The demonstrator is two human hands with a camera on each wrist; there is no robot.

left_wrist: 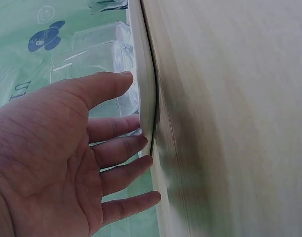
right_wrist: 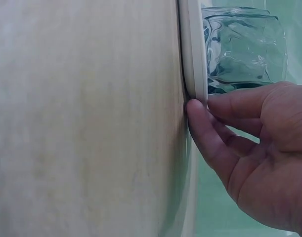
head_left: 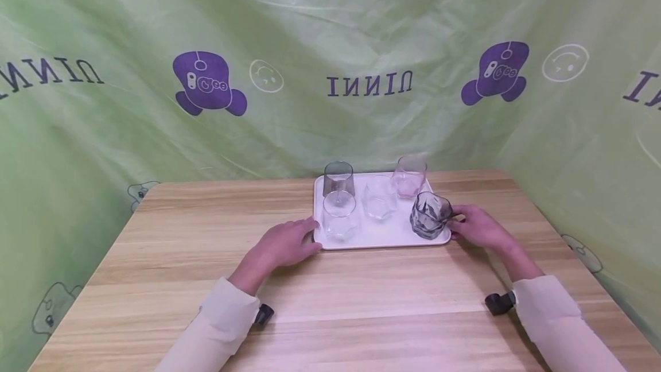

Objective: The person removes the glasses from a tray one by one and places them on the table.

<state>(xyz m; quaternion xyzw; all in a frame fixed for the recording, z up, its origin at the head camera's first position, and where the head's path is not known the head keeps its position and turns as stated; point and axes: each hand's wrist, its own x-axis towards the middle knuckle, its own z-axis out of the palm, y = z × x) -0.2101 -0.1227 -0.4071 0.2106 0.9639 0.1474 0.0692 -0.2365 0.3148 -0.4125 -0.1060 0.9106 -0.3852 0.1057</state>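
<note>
A white rectangular tray (head_left: 384, 239) lies on the wooden table. On it stand several drinking glasses: a smoky grey glass (head_left: 333, 178) back left, a clear glass (head_left: 339, 224) front left, another clear glass (head_left: 379, 202) mid-tray, a pinkish glass (head_left: 409, 179) back right, and a dark faceted glass (head_left: 428, 220) front right. My left hand (head_left: 289, 243) is at the left end, its fingers (left_wrist: 123, 150) nearly straight and spread, their tips against the rim. My right hand (right_wrist: 259, 153) pinches the right end's rim, one fingertip low at the tabletop, close beside the dark glass.
The wooden tabletop (head_left: 361, 314) extends in front of the tray and to both sides. Behind it hangs a green printed curtain (head_left: 310, 131), close to the tray's far edge. Black wrist devices (head_left: 500, 303) sit at both sleeve cuffs.
</note>
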